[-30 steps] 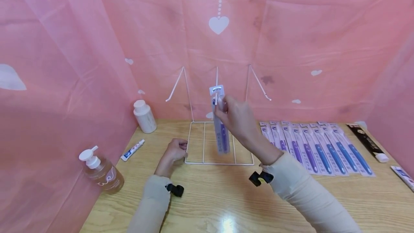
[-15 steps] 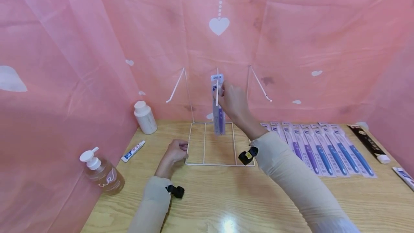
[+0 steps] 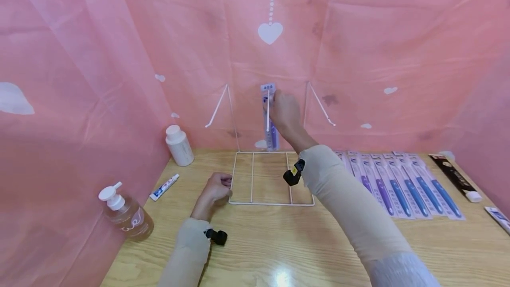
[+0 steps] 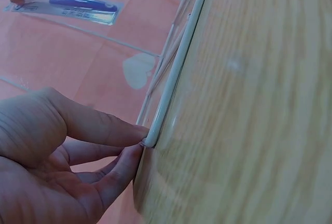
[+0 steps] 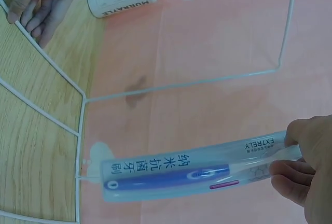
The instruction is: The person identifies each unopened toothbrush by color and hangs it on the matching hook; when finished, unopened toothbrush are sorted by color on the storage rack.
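My right hand (image 3: 285,110) pinches a packaged purple toothbrush (image 5: 166,176) near its top, holding it upright at the middle prong (image 3: 268,116) of a white wire rack (image 3: 272,204). The prong overlaps the upper part of the pack in the head view. In the right wrist view the pack's handle end points away from my fingers. My left hand (image 3: 217,186) pinches the front left corner of the rack's base between thumb and fingers, as the left wrist view shows. The rack's left hook (image 3: 216,109) and right hook (image 3: 322,106) carry nothing.
Several packaged toothbrushes (image 3: 394,185), purple and blue, lie in a row on the right. Beyond them are a black tube (image 3: 454,176) and a small toothpaste box (image 3: 498,218). At left stand a white bottle (image 3: 179,146), a small toothpaste tube (image 3: 164,187) and a pump bottle (image 3: 129,218).
My right hand has moved up and back toward the cloth, bringing the packaged toothbrush to the middle prong and along it. The left hand keeps its place at the rack's corner.
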The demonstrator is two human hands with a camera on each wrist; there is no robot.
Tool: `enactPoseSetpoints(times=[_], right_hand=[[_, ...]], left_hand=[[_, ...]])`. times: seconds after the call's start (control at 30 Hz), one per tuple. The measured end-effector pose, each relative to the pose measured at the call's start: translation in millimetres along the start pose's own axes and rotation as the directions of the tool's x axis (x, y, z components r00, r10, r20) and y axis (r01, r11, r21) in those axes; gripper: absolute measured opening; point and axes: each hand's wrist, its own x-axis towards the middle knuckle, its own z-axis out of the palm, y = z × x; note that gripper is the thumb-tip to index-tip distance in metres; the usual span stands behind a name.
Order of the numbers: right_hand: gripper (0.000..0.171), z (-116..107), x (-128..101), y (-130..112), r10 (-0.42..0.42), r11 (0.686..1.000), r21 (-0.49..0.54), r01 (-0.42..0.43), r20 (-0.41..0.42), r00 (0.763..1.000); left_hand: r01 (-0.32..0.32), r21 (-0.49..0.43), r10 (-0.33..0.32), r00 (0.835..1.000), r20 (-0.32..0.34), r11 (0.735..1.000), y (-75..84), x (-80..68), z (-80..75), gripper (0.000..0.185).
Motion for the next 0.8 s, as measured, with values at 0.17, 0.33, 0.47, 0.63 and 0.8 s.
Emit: enactPoseSetpoints(times=[0.17,0.33,0.47,0.63,0.8], right_hand=[[0.023,-3.0,1.9,5.7,0.028,1.0,0.0,-0.028,0.0,1.0],[0.023,-4.7,0.4,7.7,0.054,0.998,0.028,-0.054,0.028,0.998],[0.023,-7.5,-2.8,12.4,0.025,1.0,-0.005,-0.025,0.033,0.999],[0.033,-10.1,-16.1,34.0,-0.056,0.998,-0.012,0.057,0.101,0.993],[0.034,-19.0,-32.7,79.7,-0.046,0.999,0.015,0.044,0.195,0.98]], left_hand=[[0.004,-0.007,-0.004,1.0,0.009,1.0,3.9,1.8,3.7,0.059],[-0.001,-0.013,0.001,1.0,0.008,1.0,4.7,2.2,3.5,0.059],[0.002,-0.012,-0.002,1.0,0.003,1.0,4.2,0.9,3.4,0.06],[-0.002,-0.011,0.002,1.0,-0.002,1.0,1.6,-1.3,2.7,0.061],[-0.015,-0.033,0.015,1.0,-0.018,0.999,0.7,-1.2,-0.8,0.061]])
